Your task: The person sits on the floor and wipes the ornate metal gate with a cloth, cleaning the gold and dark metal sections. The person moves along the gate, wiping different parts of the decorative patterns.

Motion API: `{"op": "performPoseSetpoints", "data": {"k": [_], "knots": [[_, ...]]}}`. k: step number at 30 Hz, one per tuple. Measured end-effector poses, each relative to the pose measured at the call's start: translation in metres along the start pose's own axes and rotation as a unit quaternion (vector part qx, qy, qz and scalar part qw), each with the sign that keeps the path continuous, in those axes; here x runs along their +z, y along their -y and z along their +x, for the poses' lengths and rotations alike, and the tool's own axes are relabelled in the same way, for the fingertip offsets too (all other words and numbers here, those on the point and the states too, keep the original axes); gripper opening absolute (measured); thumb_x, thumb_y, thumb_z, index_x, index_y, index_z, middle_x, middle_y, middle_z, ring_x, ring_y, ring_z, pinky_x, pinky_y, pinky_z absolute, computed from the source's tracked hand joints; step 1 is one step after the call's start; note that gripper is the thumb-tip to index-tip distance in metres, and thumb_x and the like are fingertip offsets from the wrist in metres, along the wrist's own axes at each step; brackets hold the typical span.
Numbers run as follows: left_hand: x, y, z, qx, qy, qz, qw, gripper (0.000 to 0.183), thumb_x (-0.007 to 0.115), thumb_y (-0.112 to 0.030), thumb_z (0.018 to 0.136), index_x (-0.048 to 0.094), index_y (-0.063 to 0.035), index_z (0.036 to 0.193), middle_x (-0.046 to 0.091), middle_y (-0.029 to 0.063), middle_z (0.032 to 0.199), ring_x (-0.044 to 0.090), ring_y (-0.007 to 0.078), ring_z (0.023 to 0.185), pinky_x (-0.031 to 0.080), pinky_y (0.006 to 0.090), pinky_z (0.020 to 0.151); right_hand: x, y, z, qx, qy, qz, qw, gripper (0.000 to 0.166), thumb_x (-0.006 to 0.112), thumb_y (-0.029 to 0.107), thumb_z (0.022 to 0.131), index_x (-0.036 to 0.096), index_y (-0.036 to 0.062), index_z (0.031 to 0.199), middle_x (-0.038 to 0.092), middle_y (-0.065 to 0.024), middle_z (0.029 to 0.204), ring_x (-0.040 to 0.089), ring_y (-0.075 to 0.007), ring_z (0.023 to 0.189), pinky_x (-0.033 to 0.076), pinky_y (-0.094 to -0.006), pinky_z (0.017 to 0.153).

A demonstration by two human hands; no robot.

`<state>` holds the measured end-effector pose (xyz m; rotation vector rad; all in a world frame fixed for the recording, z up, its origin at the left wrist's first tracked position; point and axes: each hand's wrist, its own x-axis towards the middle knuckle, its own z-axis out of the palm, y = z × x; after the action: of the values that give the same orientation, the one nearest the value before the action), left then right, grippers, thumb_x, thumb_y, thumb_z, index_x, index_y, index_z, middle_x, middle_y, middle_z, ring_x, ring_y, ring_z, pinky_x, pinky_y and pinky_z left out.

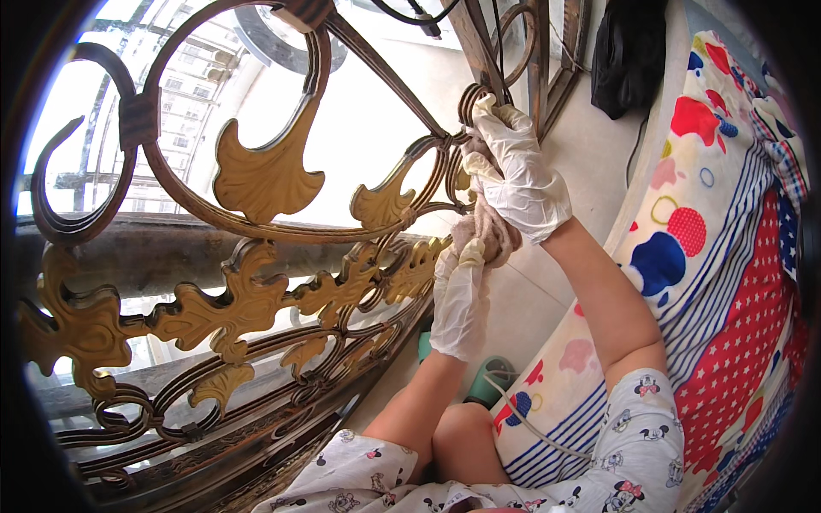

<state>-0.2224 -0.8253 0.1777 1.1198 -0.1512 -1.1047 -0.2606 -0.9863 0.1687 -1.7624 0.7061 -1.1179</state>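
Observation:
My left hand (463,295), in a white disposable glove, grips the lower, bunched part of a damp-looking beige-brown cloth (490,234). Above it and to the right, my right hand (516,170), gloved the same way, holds the cloth's upper part against the scrollwork of an ornamental metal grille (359,237). The fingertips of that hand lie at a dark curled scroll (471,102). Gold-coloured leaf ornaments (269,173) and brown curved bars fill the grille to the left. Parts of the cloth are hidden under the fingers.
A bed or similar surface with a patterned cover (680,237) lies along the right. A black bag or cloth (628,58) hangs at the upper right. Green footwear (490,381) and a pale cable (539,433) are below my hands. A dark cable (426,22) hangs at the top.

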Motion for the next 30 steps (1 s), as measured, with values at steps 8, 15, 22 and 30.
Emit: {"op": "performPoseSetpoints", "data": {"k": [8,15,22,30], "knots": [[-0.004,0.009,-0.001,-0.005,-0.048,0.055,0.997,0.035,0.057,-0.022,0.100,0.050,-0.0147,0.134,0.056,-0.0022,0.127,0.052,0.0096,0.117,0.045,0.0288,0.097,-0.010,-0.008,0.004,0.273,0.085,0.514,0.809,0.032,0.052,0.002,0.099,0.055,-0.0036,0.130,0.065,-0.0091,0.121,0.062,-0.0152,0.109,0.047,-0.0247,0.100],[-0.008,0.006,0.012,-0.002,0.047,0.014,0.999,0.031,0.054,-0.022,0.102,0.051,-0.0089,0.129,0.057,0.0012,0.123,0.054,0.0102,0.114,0.046,0.0278,0.098,0.010,-0.016,-0.011,0.159,0.071,0.511,0.842,0.019,0.055,0.007,0.099,0.056,0.0011,0.117,0.064,-0.0039,0.102,0.059,-0.0103,0.087,0.050,-0.0243,0.073],[-0.017,0.012,0.011,-0.058,-0.020,-0.025,0.998,0.029,0.054,-0.021,0.102,0.051,-0.0076,0.128,0.057,0.0041,0.125,0.056,0.0123,0.114,0.048,0.0290,0.096,0.019,-0.058,-0.026,0.200,-0.016,0.453,0.869,0.025,0.042,0.020,0.105,0.060,0.0019,0.101,0.064,-0.0091,0.095,0.059,-0.0160,0.073,0.051,-0.0279,0.066],[-0.016,0.009,0.008,-0.058,-0.054,-0.038,0.996,0.031,0.056,-0.020,0.100,0.050,-0.0111,0.129,0.058,0.0015,0.124,0.056,0.0124,0.112,0.047,0.0292,0.095,0.024,-0.076,-0.038,-0.101,-0.019,-0.073,0.992,0.040,0.057,-0.006,0.089,0.056,0.0010,0.129,0.065,-0.0103,0.110,0.063,-0.0231,0.108,0.052,-0.0334,0.093]]}}
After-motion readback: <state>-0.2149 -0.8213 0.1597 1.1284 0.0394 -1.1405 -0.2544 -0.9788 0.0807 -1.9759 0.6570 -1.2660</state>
